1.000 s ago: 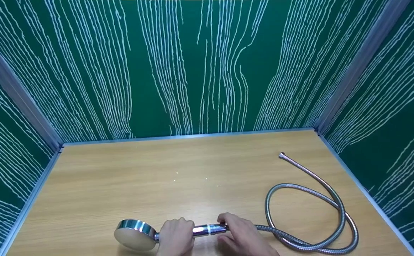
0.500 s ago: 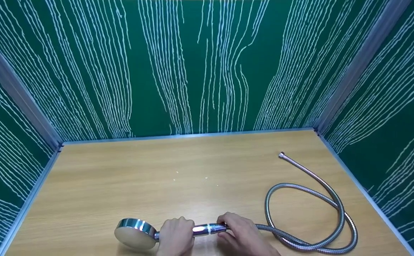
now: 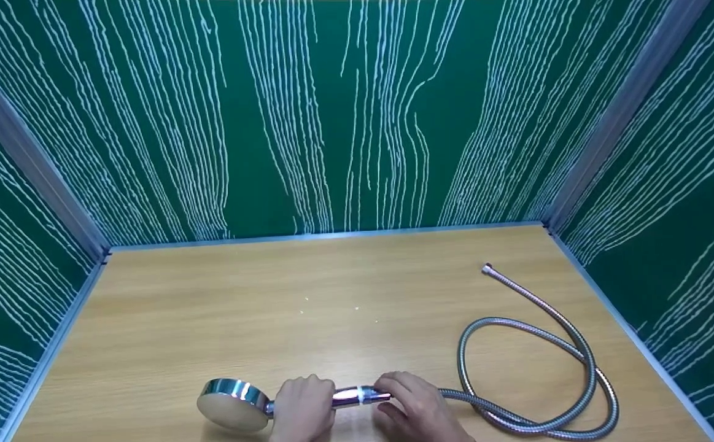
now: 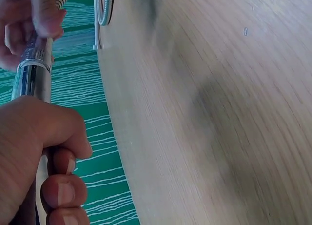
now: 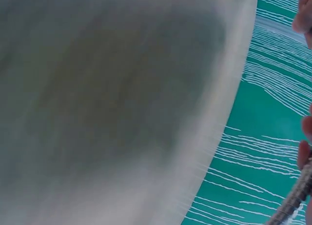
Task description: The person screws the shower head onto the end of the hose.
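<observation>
A chrome shower head with a pale round face points down at the lower left of the head view. My left hand grips its handle just behind the head, fingers curled round it, as the left wrist view also shows. To the right, my right hand pinches the chrome connector at the handle's end between thumb and fingers. A pale ring shows on the handle between the two hands. From behind the right hand runs the metal shower hose. The right wrist view catches only fingertips and some hose.
The hose loops over itself on the right of the wooden table, its free end lying towards the back. A few tiny white specks dot the tabletop. Green panels with white wavy lines enclose the back and sides.
My right hand's fingers have shifted slightly on the connector, rolling over its top with the knuckles turned. The left hand, shower head and hose stay where they were.
</observation>
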Demonstrator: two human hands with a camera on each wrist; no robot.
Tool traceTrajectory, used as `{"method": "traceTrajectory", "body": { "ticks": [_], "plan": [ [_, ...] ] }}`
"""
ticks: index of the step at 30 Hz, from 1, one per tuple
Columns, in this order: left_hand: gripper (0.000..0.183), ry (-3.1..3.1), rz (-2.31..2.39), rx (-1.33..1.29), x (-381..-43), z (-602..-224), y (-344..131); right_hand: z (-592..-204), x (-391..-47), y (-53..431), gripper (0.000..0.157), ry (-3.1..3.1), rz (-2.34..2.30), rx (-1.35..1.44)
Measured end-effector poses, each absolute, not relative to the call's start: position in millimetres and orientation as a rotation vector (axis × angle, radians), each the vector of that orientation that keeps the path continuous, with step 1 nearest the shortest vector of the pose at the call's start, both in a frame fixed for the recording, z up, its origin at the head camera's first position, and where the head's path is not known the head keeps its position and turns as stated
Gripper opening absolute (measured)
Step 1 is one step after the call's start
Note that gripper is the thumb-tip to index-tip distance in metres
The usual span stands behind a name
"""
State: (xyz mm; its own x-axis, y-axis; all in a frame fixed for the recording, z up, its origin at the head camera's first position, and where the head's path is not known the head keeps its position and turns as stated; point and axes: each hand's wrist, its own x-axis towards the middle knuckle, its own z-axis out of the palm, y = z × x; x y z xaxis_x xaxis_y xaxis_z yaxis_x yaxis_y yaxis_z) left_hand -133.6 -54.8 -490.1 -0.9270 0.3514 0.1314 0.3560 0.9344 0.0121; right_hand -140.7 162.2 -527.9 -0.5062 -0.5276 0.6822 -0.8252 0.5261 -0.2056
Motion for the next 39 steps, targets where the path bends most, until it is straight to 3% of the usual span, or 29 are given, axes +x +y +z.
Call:
{"method": "traceTrajectory", "body": {
  "ticks": [4, 7, 15, 21, 29, 39],
  "plan": [
    [0.013, -2.93, -0.067, -0.545, -133, -491, -55, -533, -141, 161, 0.013, -2.091, 0.634, 1.061],
    [0.011, -2.909, -0.062, -0.545, -133, -491, -55, -533, -142, 160, 0.023, -2.036, 0.617, 1.056],
    [0.011, -2.906, -0.058, -0.541, -133, -493, -55, -529, -145, 163, 0.02, -2.071, 0.682, 1.115],
    [0.01, -2.892, -0.065, -0.54, -133, -492, -55, -520, -144, 167, 0.037, -2.254, 0.744, 1.142],
    [0.01, -2.978, -0.068, -0.502, -134, -492, -55, -515, -140, 166, 0.029, -2.499, 0.651, 1.129],
    [0.008, -2.932, -0.063, -0.506, -135, -495, -54, -517, -139, 165, 0.029, -2.593, 0.739, 1.071]
  ]
}}
